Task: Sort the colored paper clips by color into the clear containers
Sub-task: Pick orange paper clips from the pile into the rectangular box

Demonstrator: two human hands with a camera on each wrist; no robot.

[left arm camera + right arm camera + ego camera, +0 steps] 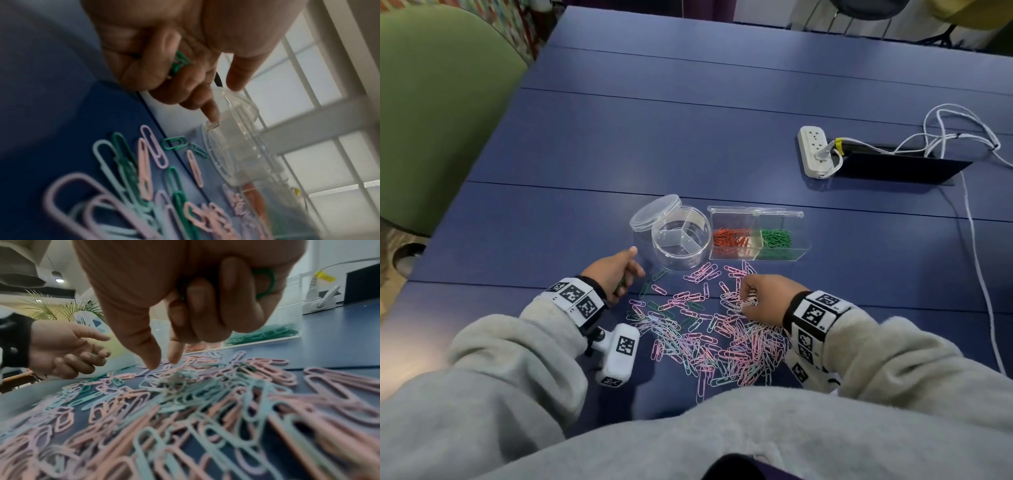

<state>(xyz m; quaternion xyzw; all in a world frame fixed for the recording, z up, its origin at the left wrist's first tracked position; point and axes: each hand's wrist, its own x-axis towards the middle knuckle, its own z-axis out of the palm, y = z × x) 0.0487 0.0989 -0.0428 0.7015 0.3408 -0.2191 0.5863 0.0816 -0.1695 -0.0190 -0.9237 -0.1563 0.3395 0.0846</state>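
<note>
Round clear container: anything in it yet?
Empty. The round divided container shows bare clear sections in the head view; its lid leans against it.

Overhead head view; wrist views close, low.

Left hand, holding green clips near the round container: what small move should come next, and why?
Probably carry them right to the rectangular box and drop them in its green compartment. The left hand grips green clips in its curled fingers, that compartment already holds green clips, the neighbouring one holds orange-red ones, and the round container is empty.
</note>
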